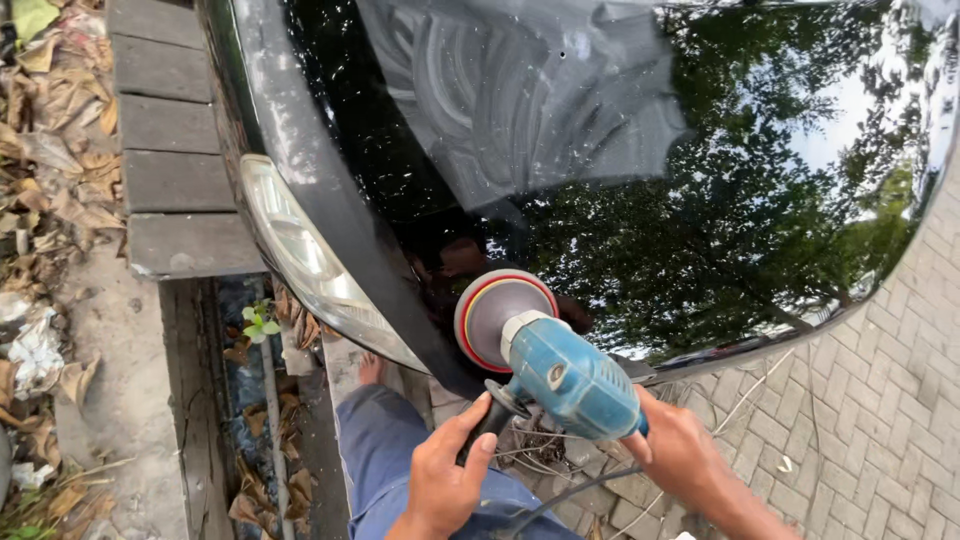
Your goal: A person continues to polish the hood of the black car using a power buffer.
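Note:
A blue electric polisher (pixel 570 378) with a round red-and-yellow-edged pad (pixel 500 315) presses against the glossy black car hood (pixel 640 200). My left hand (pixel 445 480) grips the polisher's black side handle. My right hand (pixel 680 450) holds the rear of the blue body. A hazy smear of polish (pixel 520 90) covers the upper part of the hood. The hood mirrors trees and sky.
The car's headlight (pixel 300 250) sits left of the pad. Grey concrete slabs (pixel 165 150) and dry leaves (pixel 55 120) lie at the left. Paving bricks (pixel 860 400) cover the ground at the right. My blue trouser leg (pixel 385 450) and the polisher's cable (pixel 570 495) are below.

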